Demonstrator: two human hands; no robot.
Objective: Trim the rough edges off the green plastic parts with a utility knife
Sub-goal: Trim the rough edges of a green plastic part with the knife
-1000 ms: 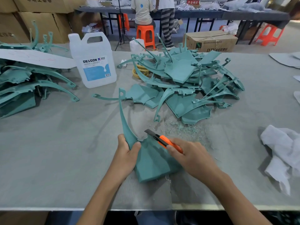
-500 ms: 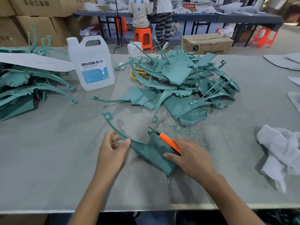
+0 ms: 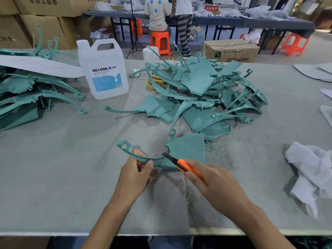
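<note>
Green plastic part (image 3: 187,147) at the near middle of a grey worktable (image 3: 53,173), its thin curved arm pinched between the thumb and fingers of the left hand (image 3: 134,175), while the right hand (image 3: 215,184) grips an orange utility knife (image 3: 183,165) with its dark blade out and its tip at the notch where the arm meets the flat panel; whether the panel rests on the table or sits just above it cannot be told. Just behind the part, touching or nearly touching its far corner, sprawls a loose pile of like green parts (image 3: 206,90), with a coil of yellow material (image 3: 154,82) half buried at its left edge. A second heap of green parts (image 3: 27,97) fills the far left under a white sheet (image 3: 36,66), and a white DEXCON jug (image 3: 104,69) stands upright between the two heaps. Fine green shavings (image 3: 215,151) litter the table just right of the part; a crumpled white cloth (image 3: 309,169) lies well apart at the right. Beyond the table are cardboard boxes (image 3: 231,50), orange stools (image 3: 160,43) and two people (image 3: 158,13) at another bench. The part is matte teal: a flat, roughly square panel with a jagged left edge, running into a slender arc that ends in a small open loop at the upper left
</note>
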